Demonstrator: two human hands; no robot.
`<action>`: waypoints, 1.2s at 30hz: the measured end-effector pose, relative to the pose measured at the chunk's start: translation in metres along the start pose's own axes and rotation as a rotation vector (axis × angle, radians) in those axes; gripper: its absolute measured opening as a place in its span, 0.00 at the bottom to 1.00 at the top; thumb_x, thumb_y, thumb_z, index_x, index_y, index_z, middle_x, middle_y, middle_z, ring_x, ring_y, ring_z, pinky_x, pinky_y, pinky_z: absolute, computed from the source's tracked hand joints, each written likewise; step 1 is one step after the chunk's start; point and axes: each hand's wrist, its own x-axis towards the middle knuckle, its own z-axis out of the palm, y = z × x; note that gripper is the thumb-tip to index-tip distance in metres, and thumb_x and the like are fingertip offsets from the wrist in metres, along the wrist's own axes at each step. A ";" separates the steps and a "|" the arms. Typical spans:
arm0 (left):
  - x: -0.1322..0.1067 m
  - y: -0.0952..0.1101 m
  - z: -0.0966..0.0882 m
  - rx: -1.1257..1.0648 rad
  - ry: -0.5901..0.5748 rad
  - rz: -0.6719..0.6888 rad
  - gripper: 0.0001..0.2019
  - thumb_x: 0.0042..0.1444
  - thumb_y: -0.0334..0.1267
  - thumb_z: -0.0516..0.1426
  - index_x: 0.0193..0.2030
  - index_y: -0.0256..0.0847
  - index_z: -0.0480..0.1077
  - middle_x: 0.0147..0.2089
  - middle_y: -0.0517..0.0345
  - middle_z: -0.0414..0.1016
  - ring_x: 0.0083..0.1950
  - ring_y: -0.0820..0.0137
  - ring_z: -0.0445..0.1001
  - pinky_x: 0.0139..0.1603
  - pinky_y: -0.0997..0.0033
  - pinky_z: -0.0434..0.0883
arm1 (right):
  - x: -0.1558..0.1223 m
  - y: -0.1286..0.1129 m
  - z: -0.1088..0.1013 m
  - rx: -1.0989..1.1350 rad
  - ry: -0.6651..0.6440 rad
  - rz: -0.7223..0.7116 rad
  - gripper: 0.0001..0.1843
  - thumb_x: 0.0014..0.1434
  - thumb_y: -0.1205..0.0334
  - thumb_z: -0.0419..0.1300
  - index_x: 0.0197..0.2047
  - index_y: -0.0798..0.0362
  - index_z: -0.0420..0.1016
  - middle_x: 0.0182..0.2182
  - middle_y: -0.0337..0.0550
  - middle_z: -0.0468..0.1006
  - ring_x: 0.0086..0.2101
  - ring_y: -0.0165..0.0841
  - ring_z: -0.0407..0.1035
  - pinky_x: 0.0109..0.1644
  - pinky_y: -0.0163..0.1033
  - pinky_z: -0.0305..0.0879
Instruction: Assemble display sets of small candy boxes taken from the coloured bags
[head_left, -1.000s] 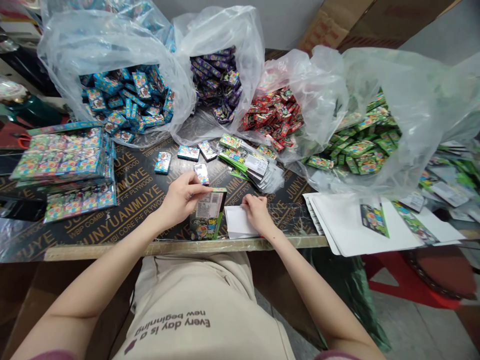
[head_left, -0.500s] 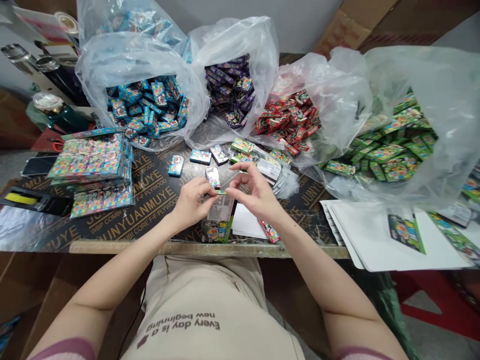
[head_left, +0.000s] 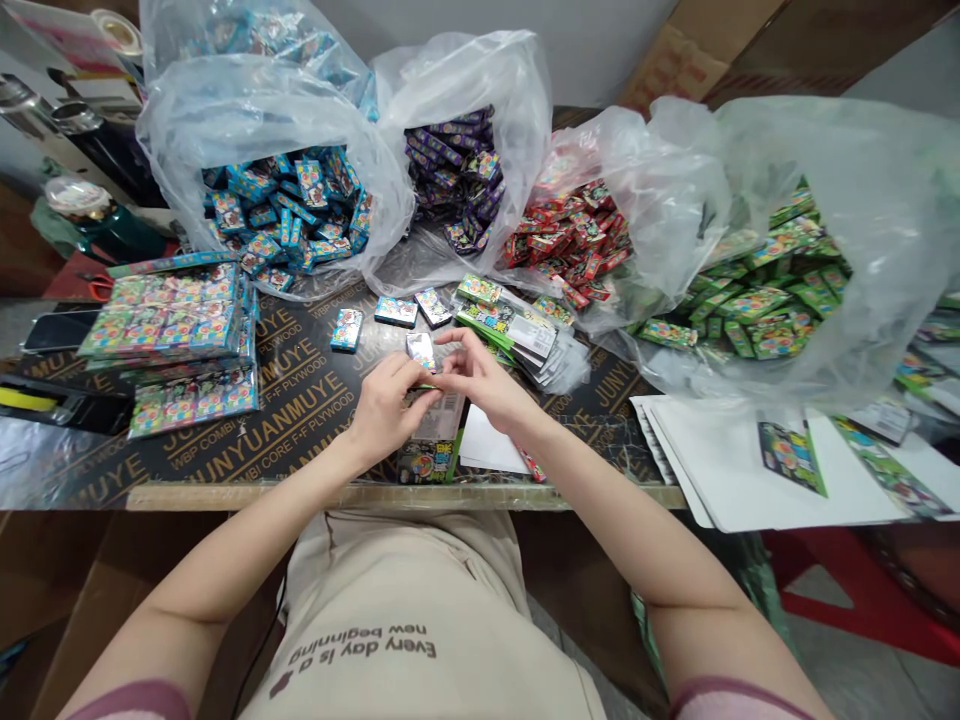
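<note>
A black-and-green printed box (head_left: 426,462) stands at the near edge of the dark plywood table (head_left: 292,385), its panel showing a pale grey label area above bright lettering and coloured dots. The left hand (head_left: 391,402) pinches its top edge between thumb and fingers. The right hand (head_left: 484,382) meets it there, fingers curved and partly spread — whether its fingertips grip the box or only touch it, I can't tell, as the two hands hide the spot. Just right of the box lies white paper (head_left: 487,445); beyond the hands are four loose small blue-and-white boxes (head_left: 347,330). Behind them gape clear plastic bags — from left to right, a bag (head_left: 169,130) of blue boxes, one of purple boxes (head_left: 450,165), one of red boxes (head_left: 574,240) and one of green boxes (head_left: 780,305).
</note>
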 end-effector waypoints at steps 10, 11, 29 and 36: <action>-0.018 -0.046 -0.050 0.185 -0.029 -0.139 0.08 0.60 0.34 0.55 0.38 0.41 0.77 0.30 0.58 0.69 0.30 0.70 0.68 0.33 0.69 0.65 | -0.026 0.063 -0.094 -0.933 0.398 -0.025 0.03 0.54 0.63 0.62 0.32 0.52 0.76 0.34 0.47 0.71 0.44 0.44 0.61 0.45 0.47 0.53; -0.020 -0.052 -0.055 0.260 -0.053 -0.150 0.09 0.60 0.34 0.55 0.37 0.41 0.77 0.29 0.57 0.69 0.31 0.68 0.68 0.34 0.67 0.65 | -0.032 0.073 -0.099 -1.034 0.356 0.023 0.03 0.54 0.64 0.62 0.30 0.52 0.77 0.34 0.47 0.71 0.44 0.45 0.61 0.45 0.48 0.52; -0.007 -0.047 0.007 0.190 -1.130 -0.033 0.24 0.38 0.38 0.71 0.43 0.40 0.68 0.35 0.54 0.76 0.38 0.59 0.74 0.37 0.67 0.65 | -0.057 0.111 -0.087 -1.061 0.205 -0.030 0.06 0.58 0.69 0.54 0.29 0.52 0.66 0.29 0.45 0.73 0.33 0.37 0.65 0.39 0.39 0.58; 0.005 -0.034 -0.041 -0.301 -0.421 -0.146 0.14 0.60 0.38 0.57 0.52 0.42 0.70 0.48 0.51 0.77 0.47 0.65 0.75 0.48 0.67 0.69 | -0.060 0.106 -0.095 -0.925 0.240 -0.054 0.03 0.60 0.64 0.52 0.37 0.51 0.66 0.29 0.42 0.75 0.28 0.35 0.69 0.35 0.39 0.62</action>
